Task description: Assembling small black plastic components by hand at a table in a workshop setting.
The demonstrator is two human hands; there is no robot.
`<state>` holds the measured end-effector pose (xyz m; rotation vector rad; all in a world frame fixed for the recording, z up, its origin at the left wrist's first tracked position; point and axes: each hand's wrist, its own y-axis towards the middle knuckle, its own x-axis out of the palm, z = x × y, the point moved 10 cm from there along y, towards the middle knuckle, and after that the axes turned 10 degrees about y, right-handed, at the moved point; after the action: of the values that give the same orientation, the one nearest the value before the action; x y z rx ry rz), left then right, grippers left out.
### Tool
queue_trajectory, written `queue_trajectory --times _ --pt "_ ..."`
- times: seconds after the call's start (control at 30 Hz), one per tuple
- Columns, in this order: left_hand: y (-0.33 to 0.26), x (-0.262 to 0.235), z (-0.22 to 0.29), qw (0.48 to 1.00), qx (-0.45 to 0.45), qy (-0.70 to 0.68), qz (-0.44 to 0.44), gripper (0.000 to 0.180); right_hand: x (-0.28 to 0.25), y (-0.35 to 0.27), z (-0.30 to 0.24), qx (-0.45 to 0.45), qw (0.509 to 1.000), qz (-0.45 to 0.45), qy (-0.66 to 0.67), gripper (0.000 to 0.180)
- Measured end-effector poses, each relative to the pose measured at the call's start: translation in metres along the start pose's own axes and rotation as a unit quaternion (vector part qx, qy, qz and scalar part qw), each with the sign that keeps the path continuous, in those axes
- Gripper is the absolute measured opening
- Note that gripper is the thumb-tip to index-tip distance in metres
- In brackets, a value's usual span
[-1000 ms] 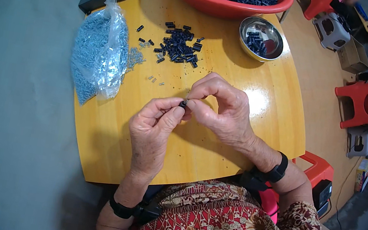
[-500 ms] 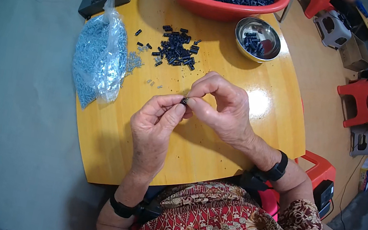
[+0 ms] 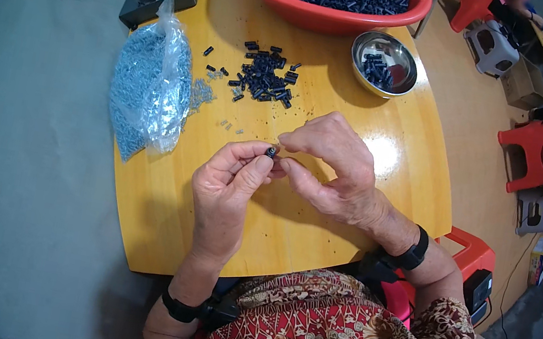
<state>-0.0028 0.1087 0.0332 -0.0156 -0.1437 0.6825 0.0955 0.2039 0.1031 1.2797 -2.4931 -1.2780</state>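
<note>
Between thumb and fingertips, my left hand pinches a small black cylindrical part, held tilted above the table. My right hand is just right of it, thumb and forefinger apart, with nothing visible between them. Ahead of my hands lies a loose pile of similar black parts. Several tiny silvery pieces, seemingly small springs, are scattered nearer to me. More of them fill a clear plastic bag at the left, some spilling out beside it.
A large red basin heaped with black parts stands at the table's far side. Right of it is a metal bowl with some inside. A dark tray sits at the far left edge of the yellow table. Stools stand at the right.
My right thumb and forefinger have parted and drawn slightly away from the black part. It stays in my left hand, now showing more of its length.
</note>
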Motion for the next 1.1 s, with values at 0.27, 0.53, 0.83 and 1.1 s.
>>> queue_trajectory --times 0.27,0.53,0.83,1.1 --pt "-0.004 0.003 -0.022 0.993 -0.069 -0.086 -0.033 0.018 0.015 -0.003 -0.021 -0.102 0.985 -0.087 -0.112 0.029" --pt "-0.011 0.007 -0.051 0.963 -0.158 -0.209 -0.057 0.015 0.026 -0.010 -0.015 -0.114 0.976 -0.118 -0.146 0.031" --pt "-0.014 0.009 -0.056 0.949 -0.189 -0.241 -0.076 0.016 0.032 -0.010 -0.014 -0.116 0.970 -0.143 -0.157 0.031" --pt "-0.008 0.000 -0.044 0.981 -0.131 -0.128 -0.065 0.019 0.031 -0.009 -0.013 -0.111 0.975 -0.126 -0.147 0.035"
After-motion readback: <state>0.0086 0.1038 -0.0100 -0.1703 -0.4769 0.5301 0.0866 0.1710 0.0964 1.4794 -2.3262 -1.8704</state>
